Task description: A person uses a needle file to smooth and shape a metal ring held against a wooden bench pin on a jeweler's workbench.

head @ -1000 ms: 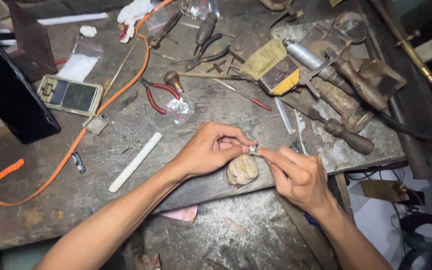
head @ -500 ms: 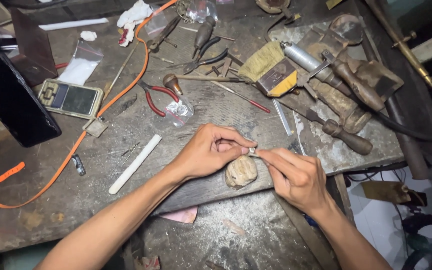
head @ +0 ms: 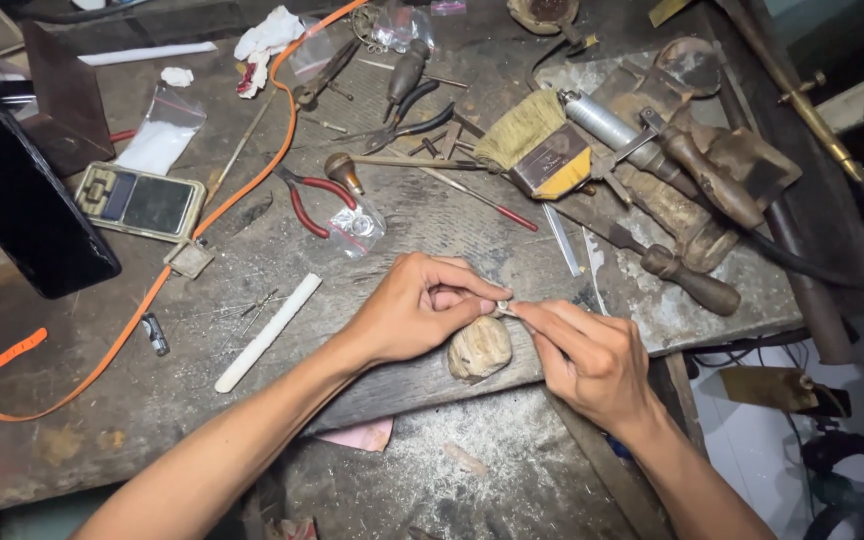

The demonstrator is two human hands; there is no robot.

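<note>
My left hand (head: 414, 308) and my right hand (head: 592, 358) meet over the front edge of a worn grey workbench (head: 202, 400). Between their fingertips sits a tiny silvery piece (head: 503, 307), pinched from both sides; its exact shape is too small to tell. Just below the fingertips a rounded tan wooden peg (head: 481, 347) sticks out from the bench edge. My right thumb and forefinger point left toward the piece, and my left thumb and forefinger close on it from the other side.
Red-handled pliers (head: 304, 200) and a small plastic bag (head: 356, 228) lie behind my hands. A white stick (head: 268, 332), an orange strap (head: 132, 320), a pocket scale (head: 140, 202), a black phone (head: 24, 206), a brush (head: 537, 140) and several wooden-handled tools (head: 692, 280) crowd the bench.
Both hands stay at the peg with only slight finger shifts. The view has moved a little.
</note>
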